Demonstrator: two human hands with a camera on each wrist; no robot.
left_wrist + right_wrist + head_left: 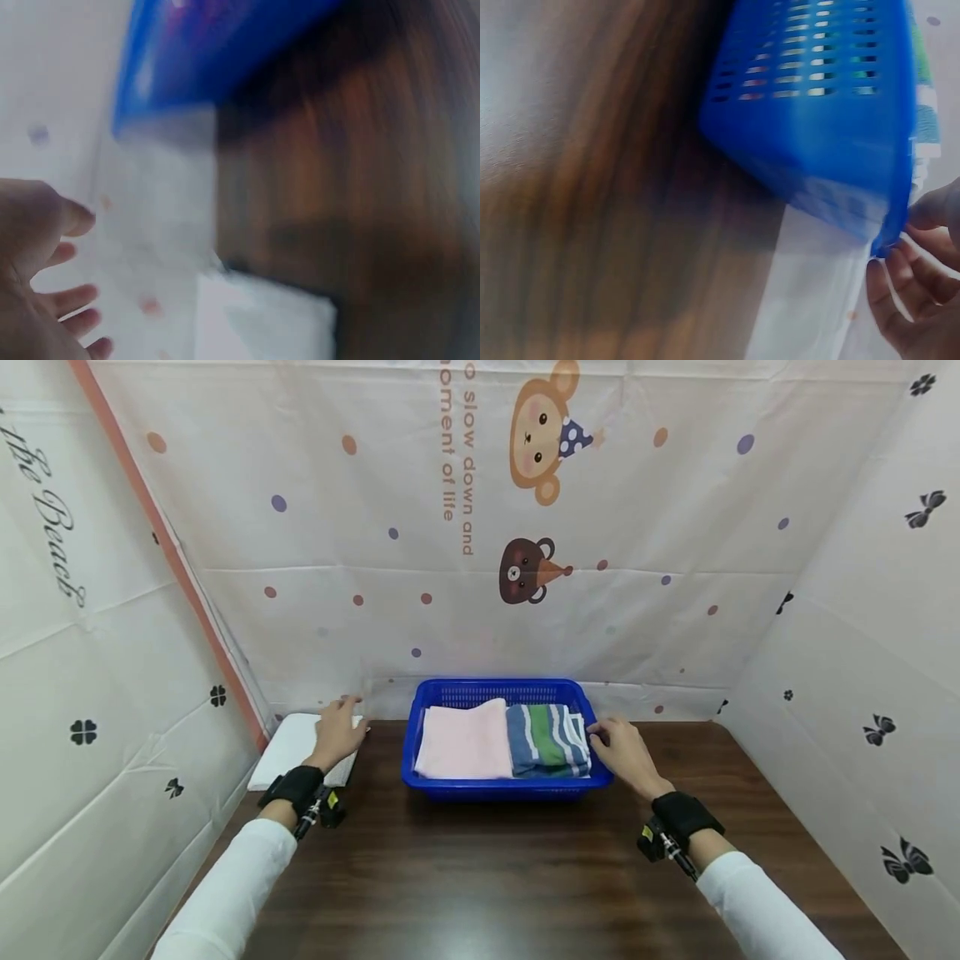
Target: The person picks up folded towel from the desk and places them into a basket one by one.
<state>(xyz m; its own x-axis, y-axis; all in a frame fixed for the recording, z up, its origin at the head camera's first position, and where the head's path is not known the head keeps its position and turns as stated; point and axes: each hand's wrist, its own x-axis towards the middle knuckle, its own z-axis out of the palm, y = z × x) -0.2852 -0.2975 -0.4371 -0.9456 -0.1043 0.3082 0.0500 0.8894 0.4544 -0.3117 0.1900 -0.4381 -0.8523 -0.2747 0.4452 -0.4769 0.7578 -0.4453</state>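
Observation:
A blue plastic basket [510, 789] with slotted sides stands on the table near the back wall. Side by side inside it lie a folded pink cloth [465, 742] and a folded cloth with blue, green and white stripes [547, 739]. At the basket's right end, my right hand [621, 752] pinches the rim, its thumb [930, 210] at the inner side and fingertips beneath the edge. My left hand [337, 737] is off to the left with relaxed, spread fingers and nothing in them. In the head view it overlaps a flat white rectangular stack [288, 747].
The brown wooden table [465, 868] extends toward me in front of the basket. A printed white sheet [420, 527] hangs behind the table, and more sheeting [840, 693] encloses both sides.

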